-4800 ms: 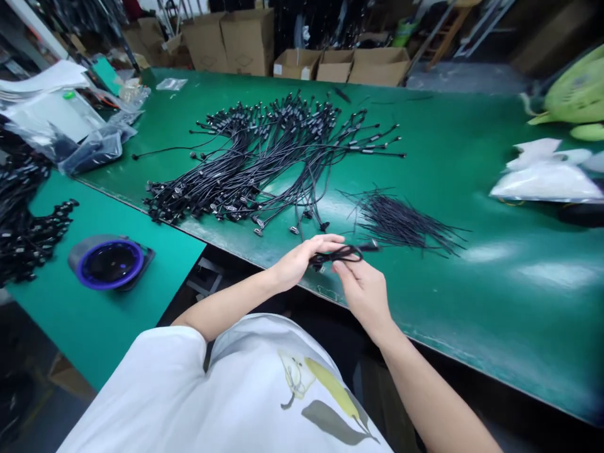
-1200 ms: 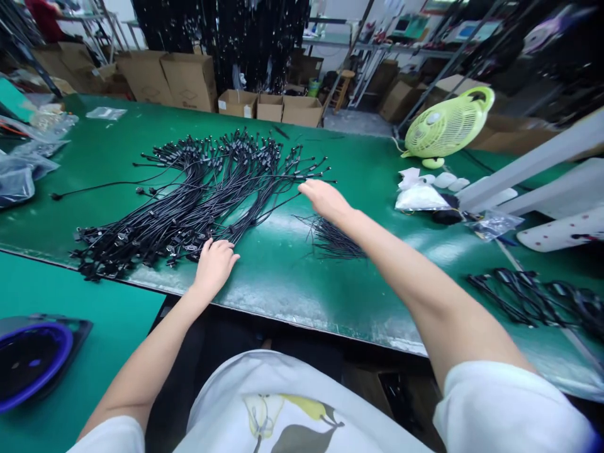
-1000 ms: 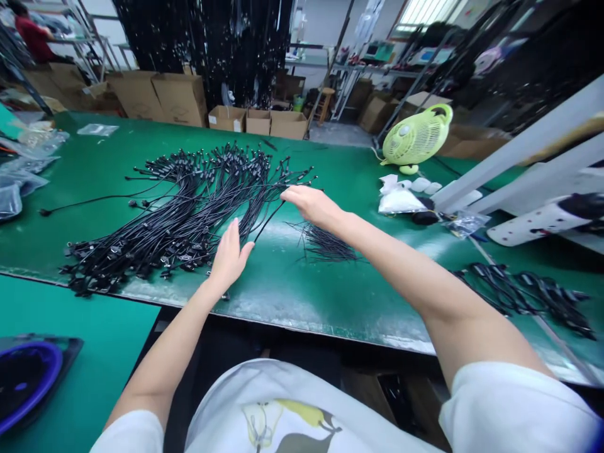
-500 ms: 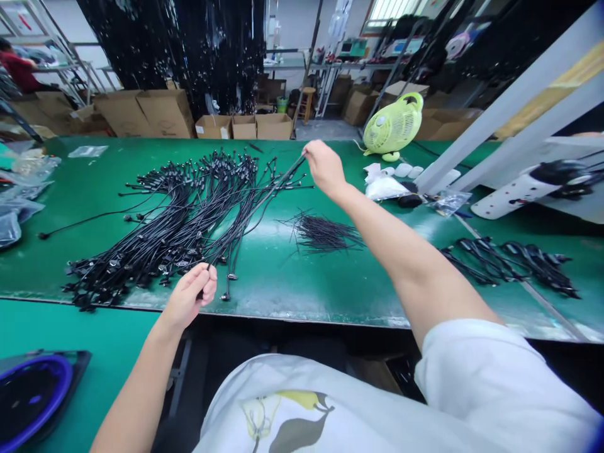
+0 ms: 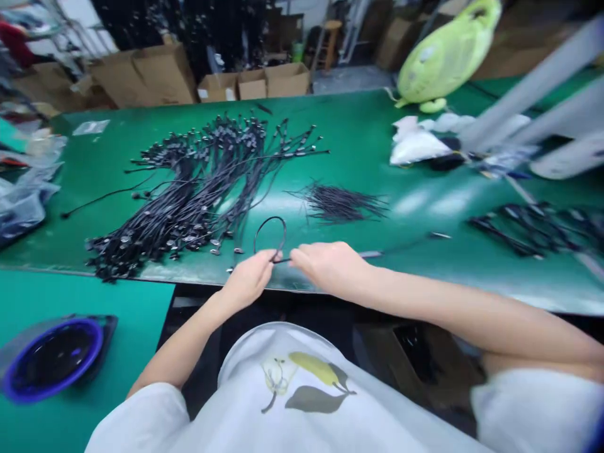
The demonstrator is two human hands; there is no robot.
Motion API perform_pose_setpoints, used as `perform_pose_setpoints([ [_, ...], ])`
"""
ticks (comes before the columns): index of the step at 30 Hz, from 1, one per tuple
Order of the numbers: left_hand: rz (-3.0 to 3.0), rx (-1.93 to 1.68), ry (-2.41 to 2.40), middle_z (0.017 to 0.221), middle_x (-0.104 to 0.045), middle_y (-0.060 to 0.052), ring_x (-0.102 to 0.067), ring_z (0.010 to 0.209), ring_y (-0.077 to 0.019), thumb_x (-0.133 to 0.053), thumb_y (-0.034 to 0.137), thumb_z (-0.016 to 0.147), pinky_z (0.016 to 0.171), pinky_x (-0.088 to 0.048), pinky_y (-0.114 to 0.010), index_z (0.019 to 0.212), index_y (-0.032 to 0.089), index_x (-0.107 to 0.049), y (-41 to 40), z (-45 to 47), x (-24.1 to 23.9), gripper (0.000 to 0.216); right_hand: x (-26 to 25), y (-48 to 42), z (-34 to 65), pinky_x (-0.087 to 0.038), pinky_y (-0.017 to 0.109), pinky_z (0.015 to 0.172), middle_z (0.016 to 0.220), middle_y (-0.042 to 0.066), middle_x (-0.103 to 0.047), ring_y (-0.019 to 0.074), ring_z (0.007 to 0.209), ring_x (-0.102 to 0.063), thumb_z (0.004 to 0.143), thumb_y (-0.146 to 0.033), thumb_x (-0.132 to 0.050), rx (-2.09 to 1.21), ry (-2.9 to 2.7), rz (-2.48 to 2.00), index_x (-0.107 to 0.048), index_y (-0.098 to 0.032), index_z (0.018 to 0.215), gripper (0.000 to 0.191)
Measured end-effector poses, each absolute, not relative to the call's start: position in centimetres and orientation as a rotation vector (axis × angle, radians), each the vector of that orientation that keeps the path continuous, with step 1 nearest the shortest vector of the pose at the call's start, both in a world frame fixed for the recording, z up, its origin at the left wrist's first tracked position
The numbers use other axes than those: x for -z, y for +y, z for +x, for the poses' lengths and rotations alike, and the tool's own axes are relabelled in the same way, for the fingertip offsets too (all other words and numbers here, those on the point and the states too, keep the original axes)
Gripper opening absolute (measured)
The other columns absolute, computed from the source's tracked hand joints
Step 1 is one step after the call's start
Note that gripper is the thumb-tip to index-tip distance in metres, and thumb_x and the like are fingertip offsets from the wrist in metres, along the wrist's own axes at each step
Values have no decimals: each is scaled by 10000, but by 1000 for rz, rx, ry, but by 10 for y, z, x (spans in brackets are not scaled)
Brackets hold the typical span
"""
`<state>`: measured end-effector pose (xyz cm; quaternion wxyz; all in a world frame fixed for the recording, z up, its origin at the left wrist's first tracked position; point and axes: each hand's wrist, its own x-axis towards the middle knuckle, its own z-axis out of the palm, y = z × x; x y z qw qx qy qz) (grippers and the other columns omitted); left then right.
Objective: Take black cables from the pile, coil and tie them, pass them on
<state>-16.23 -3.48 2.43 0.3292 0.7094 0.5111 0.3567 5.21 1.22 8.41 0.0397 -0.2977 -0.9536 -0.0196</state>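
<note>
Both hands hold one black cable [image 5: 284,234] just above the table's front edge. My left hand [image 5: 250,274] is closed on it, and a loop of the cable rises from its fingertips. Close by on the right, my right hand [image 5: 331,266] is closed round the same cable. Past that hand the cable's free end, with a plug, stretches out to the right. A large pile of black cables with connectors [image 5: 189,201] lies to the left. Behind my right hand is a bundle of thin black ties [image 5: 344,202].
A green fan [image 5: 446,56] stands at the back right, beside a white bag [image 5: 419,143]. Coiled black cables [image 5: 514,229] lie at the right. A blue-rimmed round dish [image 5: 54,358] sits at the lower left. Clear plastic bags [image 5: 23,201] lie at the far left.
My right hand has come down from the far side of the table to beside my left hand. My left hand has moved right, away from the pile. The cable is now looped.
</note>
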Motion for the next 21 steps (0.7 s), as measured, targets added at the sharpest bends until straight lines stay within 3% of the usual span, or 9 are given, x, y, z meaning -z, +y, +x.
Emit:
perform_pose_setpoints([
  [2,1647,-790,1163,689,-614,-10,-580,610,-141,-444,372,959,713,-510,-299,1038,189,-605,-41,-148,-22,256,-91,26,51,-215,283,514,780,65,-676,164,674,-603,956,-400,-490,-31,-2875,-985,-631,-178,847,284],
  [4,1314,-834,1001,494,-409,74,-365,404,-79,-515,444,929,525,-451,-234,955,171,-628,-43,-152,-27,297,-94,55,69,-259,259,538,839,54,-692,170,731,-614,943,-461,-496,-181,-2832,-1011,-644,-183,873,322],
  [6,990,-1012,843,462,-248,110,-184,364,-43,-594,444,890,417,-358,-171,891,151,-652,-43,-167,-38,298,-87,80,97,-338,245,596,893,37,-706,171,779,-626,948,-447,-473,-365,-2739,-1004,-657,-198,934,310],
  [8,745,-1226,755,480,-189,112,-100,374,-38,-608,366,894,363,-285,-127,926,135,-676,-44,-186,-51,244,-72,95,120,-410,260,677,951,39,-714,179,827,-640,963,-410,-422,-512,-2597,-1028,-661,-203,1009,319],
  [12,507,-1489,738,482,-180,99,-105,376,-68,-482,297,967,323,-264,-99,1118,126,-654,-48,-210,-69,285,-35,97,139,-474,320,810,1042,58,-711,209,940,-649,968,-405,-368,-604,-2448,-1050,-661,-207,1072,368],
  [16,525,-1588,783,472,-202,96,-162,369,-72,-474,346,983,335,-283,-110,1186,155,-622,-47,-215,-68,316,-23,81,136,-473,325,750,957,79,-699,216,872,-641,976,-387,-331,-359,-2425,-1086,-661,-208,1079,389],
  [18,632,-1587,846,486,-284,91,-236,383,-61,-512,343,966,370,-316,-117,1208,175,-614,-43,-210,-62,311,-27,63,129,-426,311,654,846,93,-686,216,778,-621,974,-358,-333,-134,-2470,-1109,-675,-191,1022,384],
  [21,971,-1492,1060,658,-566,20,-513,558,-76,-564,355,936,523,-453,-162,1124,189,-652,-35,-188,-51,266,-42,27,110,-319,293,553,669,62,-639,177,613,-559,967,-307,-373,-76,-2726,-851,-660,-192,800,351],
])
